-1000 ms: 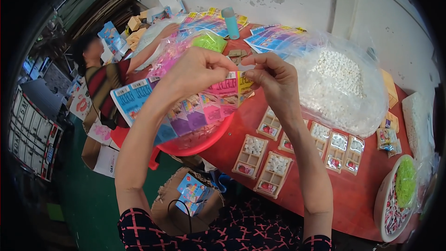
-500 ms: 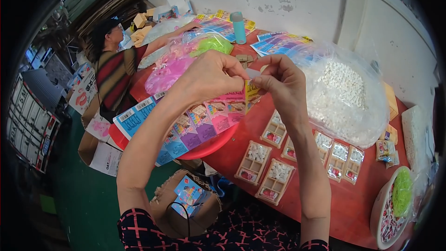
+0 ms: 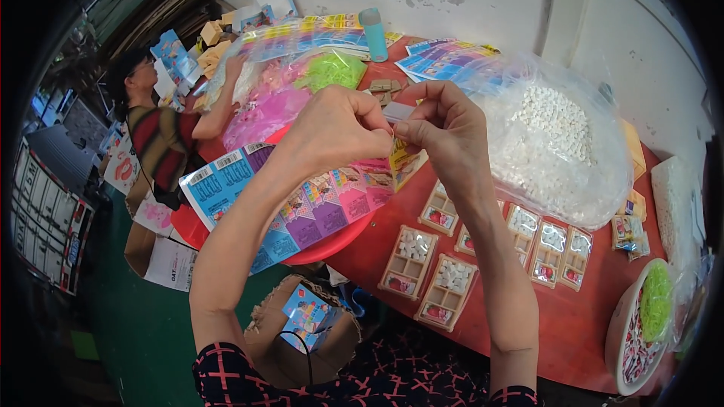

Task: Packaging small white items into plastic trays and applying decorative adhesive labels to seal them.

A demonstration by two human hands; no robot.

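Note:
In front of me my left hand (image 3: 339,124) and my right hand (image 3: 449,128) come close together, both in a pinch at the yellow end of a colourful printed label sheet (image 3: 320,215). A small whitish piece (image 3: 398,111) shows between the fingertips; whether it is part of the sheet I cannot tell. The sheet hangs below my left hand, in blue, purple and pink bands, over a red basin (image 3: 354,240). To the right of it, several small divided wooden trays (image 3: 408,262) lie on the red table (image 3: 362,271), with white pieces and red-printed packets in some compartments.
A big clear bag of white pellets (image 3: 558,158) lies at the right. Behind are pink and green filler bags (image 3: 332,71), a teal bottle (image 3: 373,34) and printed sheets (image 3: 445,68). A bowl (image 3: 637,332) stands front right, a torn carton (image 3: 302,324) below. A co-worker (image 3: 154,128) is at left.
My hands keep their pinch and have barely moved. The view has shifted slightly. The co-worker's outstretched arm has drawn back and is now bent and raised over the bags.

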